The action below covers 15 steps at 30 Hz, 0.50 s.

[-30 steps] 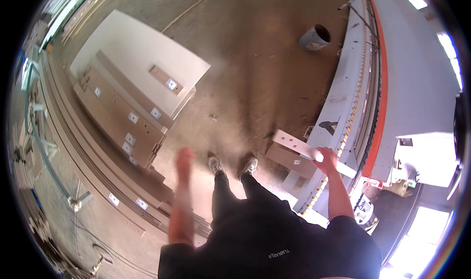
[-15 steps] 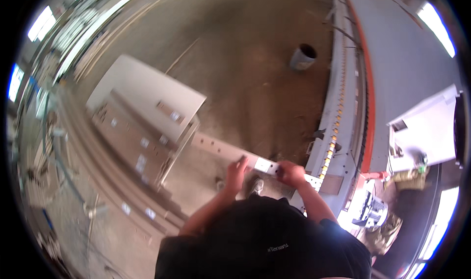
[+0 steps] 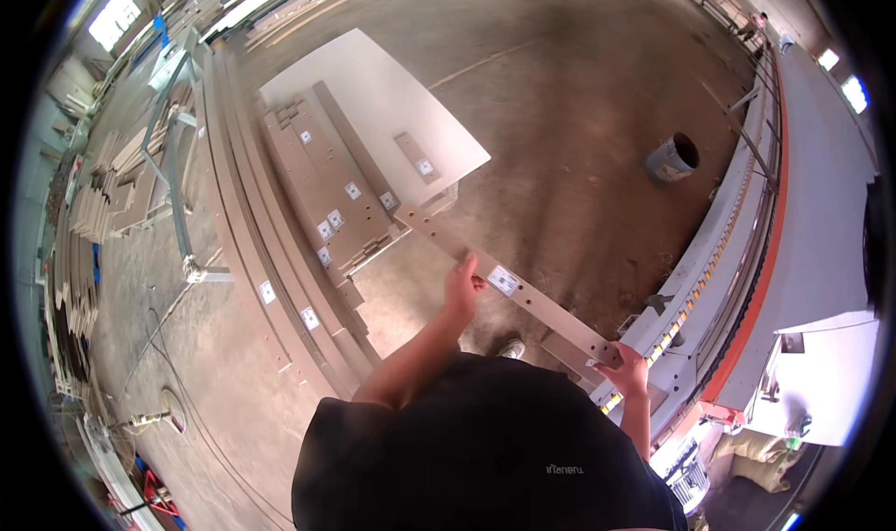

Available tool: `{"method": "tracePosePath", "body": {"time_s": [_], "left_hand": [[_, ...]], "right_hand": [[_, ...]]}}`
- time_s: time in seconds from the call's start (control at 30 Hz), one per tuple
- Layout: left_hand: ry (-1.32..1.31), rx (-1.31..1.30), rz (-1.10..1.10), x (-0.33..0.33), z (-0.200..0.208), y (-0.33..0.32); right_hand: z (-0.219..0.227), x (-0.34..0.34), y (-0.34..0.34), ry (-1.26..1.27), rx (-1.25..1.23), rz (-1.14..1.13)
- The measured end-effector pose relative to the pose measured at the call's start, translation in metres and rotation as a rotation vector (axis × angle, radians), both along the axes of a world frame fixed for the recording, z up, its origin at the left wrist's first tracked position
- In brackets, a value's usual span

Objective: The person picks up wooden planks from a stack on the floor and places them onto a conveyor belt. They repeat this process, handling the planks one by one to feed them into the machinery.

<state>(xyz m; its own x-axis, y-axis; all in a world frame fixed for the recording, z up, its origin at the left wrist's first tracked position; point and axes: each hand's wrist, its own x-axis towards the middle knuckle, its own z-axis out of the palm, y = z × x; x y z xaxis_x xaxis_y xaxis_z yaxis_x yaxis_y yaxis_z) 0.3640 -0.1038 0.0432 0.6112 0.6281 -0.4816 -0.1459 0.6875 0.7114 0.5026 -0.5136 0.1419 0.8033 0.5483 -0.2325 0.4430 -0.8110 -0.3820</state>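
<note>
A long narrow drilled board (image 3: 551, 314), light brown with a white label near its middle, slants across in front of me. My left hand (image 3: 463, 286) grips its near edge left of the label, fingers curled beneath it. At the board's right end my right hand (image 3: 628, 370) is closed around it, with the thumb near the top face. Part of a second brown strip (image 3: 567, 354) shows below the board near my right hand; whether I hold that too is unclear. The board's far-left end reaches close to the stacked panels.
Labelled brown panels (image 3: 317, 176) lie with a large white sheet (image 3: 373, 74) at left, beside long brown strips (image 3: 245, 204). To the right runs a long machine (image 3: 723, 298) with an orange edge. A metal bucket (image 3: 670, 160) stands on the floor (image 3: 560, 111).
My view has swung, so the stack and machine sit elsewhere in the picture. My right hand is farther from my left and now at the board's right end.
</note>
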Motion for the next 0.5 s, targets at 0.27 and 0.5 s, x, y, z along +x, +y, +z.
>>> {"method": "tracePosePath", "body": {"time_s": [0.27,0.5], "left_hand": [[0.052,-0.094,0.241,-0.036,-0.049,0.068],[0.030,0.038,0.092,-0.057,-0.024,0.014]], "right_hand": [[0.033,-0.013,0.127,0.162,0.232,0.574],[0.003,-0.052,0.250,0.179,0.211,0.754]]}}
